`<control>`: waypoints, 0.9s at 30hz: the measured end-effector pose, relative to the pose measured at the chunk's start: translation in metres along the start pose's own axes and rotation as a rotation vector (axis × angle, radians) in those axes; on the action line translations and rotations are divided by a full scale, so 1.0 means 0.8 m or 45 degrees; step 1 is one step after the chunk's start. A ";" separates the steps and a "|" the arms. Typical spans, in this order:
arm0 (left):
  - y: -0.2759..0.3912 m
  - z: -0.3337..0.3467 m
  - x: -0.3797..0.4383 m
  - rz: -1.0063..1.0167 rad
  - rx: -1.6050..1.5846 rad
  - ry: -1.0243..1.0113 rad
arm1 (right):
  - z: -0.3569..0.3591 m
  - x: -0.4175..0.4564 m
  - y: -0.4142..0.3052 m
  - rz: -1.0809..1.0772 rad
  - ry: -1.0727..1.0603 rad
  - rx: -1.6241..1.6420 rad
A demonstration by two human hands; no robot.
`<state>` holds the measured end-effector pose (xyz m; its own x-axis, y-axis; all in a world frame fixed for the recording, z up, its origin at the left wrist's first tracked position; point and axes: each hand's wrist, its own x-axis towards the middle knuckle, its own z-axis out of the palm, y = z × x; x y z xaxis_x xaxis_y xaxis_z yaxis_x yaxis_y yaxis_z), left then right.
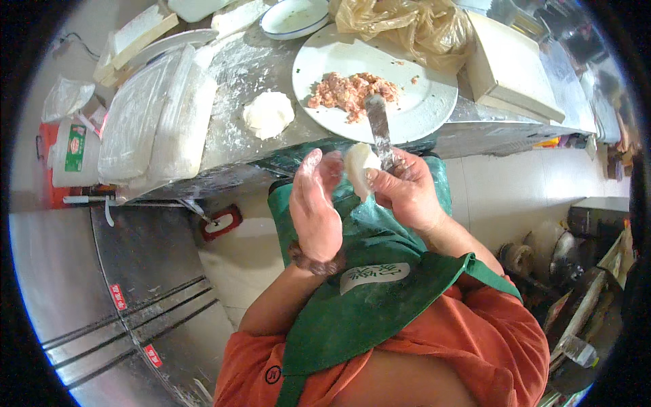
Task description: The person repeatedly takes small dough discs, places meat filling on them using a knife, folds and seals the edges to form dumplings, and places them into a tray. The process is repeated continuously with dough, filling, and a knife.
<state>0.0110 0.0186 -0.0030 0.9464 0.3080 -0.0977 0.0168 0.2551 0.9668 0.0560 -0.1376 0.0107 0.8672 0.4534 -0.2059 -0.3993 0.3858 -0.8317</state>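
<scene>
In my right hand (414, 191) I hold a piece of white dough (360, 165), pinched by the thumb, along with a flat metal spatula (378, 122) smeared with filling or flour. The spatula points away from me over the near rim of a large white plate (427, 109). Raw minced meat (351, 91) lies on that plate. My left hand (316, 208), floury and partly blurred, is upright beside the dough with its fingers extended and nothing in it. On the worktop left of the plate sits a floured dough mound (268, 115).
A floured worktop (229, 76) runs across in front of me. It bears a lidded plastic container (157, 117), a blue-rimmed enamel dish (295, 18), a crumpled plastic bag (407, 25) and a cream-coloured box (513, 66). Lower left stands a stainless-steel cabinet (147, 254).
</scene>
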 end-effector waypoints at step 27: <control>-0.030 0.030 0.050 -0.444 -0.781 -0.136 | -0.048 0.030 -0.097 -0.633 0.338 -2.278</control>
<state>0.0564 0.0028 -0.0242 0.9459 0.0307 -0.3230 0.1696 0.8018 0.5730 0.1192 -0.1879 0.0505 0.8788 0.3904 0.2743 0.4616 -0.8411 -0.2820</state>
